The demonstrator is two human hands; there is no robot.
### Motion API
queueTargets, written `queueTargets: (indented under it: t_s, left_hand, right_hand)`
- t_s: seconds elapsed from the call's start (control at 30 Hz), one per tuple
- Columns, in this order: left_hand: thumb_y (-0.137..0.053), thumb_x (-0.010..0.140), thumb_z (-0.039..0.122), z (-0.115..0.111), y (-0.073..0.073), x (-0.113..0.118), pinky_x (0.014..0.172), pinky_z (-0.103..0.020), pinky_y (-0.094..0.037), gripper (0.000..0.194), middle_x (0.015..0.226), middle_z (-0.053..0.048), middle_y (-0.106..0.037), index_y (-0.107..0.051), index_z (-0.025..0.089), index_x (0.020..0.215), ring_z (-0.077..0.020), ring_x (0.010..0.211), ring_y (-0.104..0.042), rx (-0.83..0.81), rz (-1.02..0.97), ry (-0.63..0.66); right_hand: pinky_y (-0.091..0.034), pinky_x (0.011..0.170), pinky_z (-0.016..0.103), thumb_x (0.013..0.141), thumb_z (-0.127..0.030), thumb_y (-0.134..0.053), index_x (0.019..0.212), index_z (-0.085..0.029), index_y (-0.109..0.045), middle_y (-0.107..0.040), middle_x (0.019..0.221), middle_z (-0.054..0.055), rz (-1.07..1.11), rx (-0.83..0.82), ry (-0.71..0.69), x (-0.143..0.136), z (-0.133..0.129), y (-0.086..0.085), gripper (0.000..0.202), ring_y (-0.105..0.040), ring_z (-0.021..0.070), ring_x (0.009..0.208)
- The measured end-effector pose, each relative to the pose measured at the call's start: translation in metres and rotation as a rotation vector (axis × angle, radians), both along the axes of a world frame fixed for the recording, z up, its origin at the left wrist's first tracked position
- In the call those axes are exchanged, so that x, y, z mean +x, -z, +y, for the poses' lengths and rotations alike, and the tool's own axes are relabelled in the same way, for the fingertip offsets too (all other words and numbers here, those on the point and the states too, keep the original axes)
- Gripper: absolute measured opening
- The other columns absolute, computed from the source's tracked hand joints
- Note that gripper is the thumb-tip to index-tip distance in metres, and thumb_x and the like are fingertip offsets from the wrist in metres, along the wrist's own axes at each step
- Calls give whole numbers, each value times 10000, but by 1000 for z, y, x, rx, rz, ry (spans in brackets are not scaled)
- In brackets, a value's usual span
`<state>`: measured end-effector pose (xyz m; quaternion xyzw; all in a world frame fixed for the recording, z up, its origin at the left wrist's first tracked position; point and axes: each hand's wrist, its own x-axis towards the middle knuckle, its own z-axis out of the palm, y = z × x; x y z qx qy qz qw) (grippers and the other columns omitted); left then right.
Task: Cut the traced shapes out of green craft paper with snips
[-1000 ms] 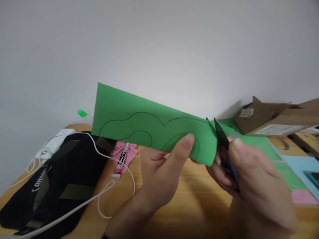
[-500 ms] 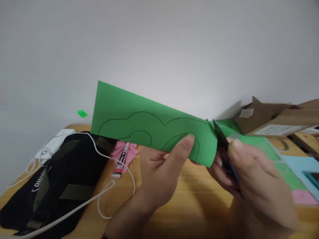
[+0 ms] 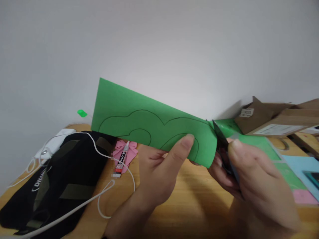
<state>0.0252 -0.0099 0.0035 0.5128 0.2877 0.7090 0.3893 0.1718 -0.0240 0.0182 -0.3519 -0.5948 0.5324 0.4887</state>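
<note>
A green sheet [image 3: 147,119] with a curved, cloud-like outline drawn in dark line is held up above the table. My left hand [image 3: 161,172] pinches its lower edge, thumb on the front and fingers mostly hidden behind. Dark scissors [image 3: 222,139] are in my right hand [image 3: 256,179], their blades apart at the sheet's right edge. That end of the sheet curls downward beside the blades. The scissors' handles are largely hidden by my fingers.
On the wooden table [image 3: 189,205], a black bag [image 3: 67,179] and white cable [image 3: 94,196] lie left. A glue tube [image 3: 121,159] rests on a pink paper shape [image 3: 129,162]. Cardboard boxes [image 3: 281,119], green sheets [image 3: 286,172] and a light blue sheet [image 3: 296,166] are right.
The left end of the green sheet has risen slightly, and the drawn outline with it. My hands and the scissors are almost where they were.
</note>
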Motion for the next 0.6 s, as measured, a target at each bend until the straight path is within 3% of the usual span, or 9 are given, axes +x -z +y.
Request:
queueTargets:
  t_s: [0.23, 0.6]
  left_hand:
    - [-617, 943, 249, 2, -1, 0, 629, -288, -570, 309, 640, 10, -686, -712, 226, 650, -129, 601, -658, 14, -7, 106]
    - [-614, 946, 292, 2, -2, -2, 668, -281, -591, 324, 630, 6, -661, -697, 216, 642, -127, 606, -647, 10, 39, 91]
  right_hand:
    - [-267, 427, 276, 1043, -494, -406, 588, -210, -447, -394, 509, -38, -15, -5, 5, 1, 0, -1, 538, -285, 107, 454]
    - [-260, 425, 272, 1050, -469, -403, 616, -213, -468, -388, 503, -47, -12, -4, -17, 3, 1, -2, 508, -272, 103, 447]
